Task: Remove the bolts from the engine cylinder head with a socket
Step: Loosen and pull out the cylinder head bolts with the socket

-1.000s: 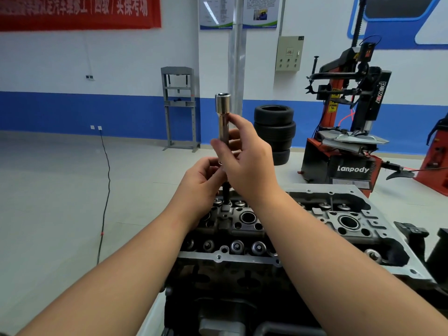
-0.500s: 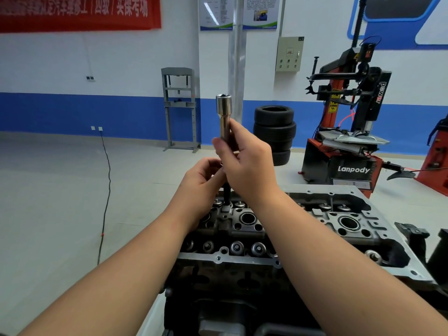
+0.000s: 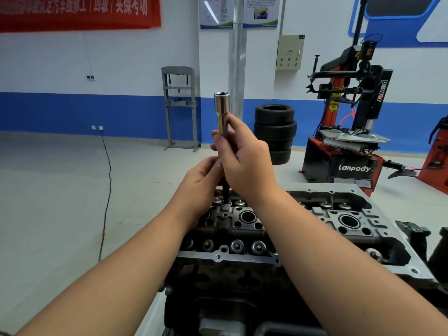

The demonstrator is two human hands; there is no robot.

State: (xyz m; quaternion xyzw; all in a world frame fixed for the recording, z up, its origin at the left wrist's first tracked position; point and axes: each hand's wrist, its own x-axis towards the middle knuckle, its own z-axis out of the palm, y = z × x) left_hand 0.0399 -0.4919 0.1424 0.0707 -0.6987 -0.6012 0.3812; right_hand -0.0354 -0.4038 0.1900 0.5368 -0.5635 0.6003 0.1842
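So the socket [image 3: 221, 110] has risen a bit above the cylinder head [image 3: 244, 226]; both hands [image 3: 244, 163] still grip it, bolt's backing out.

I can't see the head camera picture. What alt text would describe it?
Two bare hands hold a long metal socket upright over an engine cylinder head: the right hand grips its shaft and the left hand pinches it lower down. Stacked tyres stand behind.
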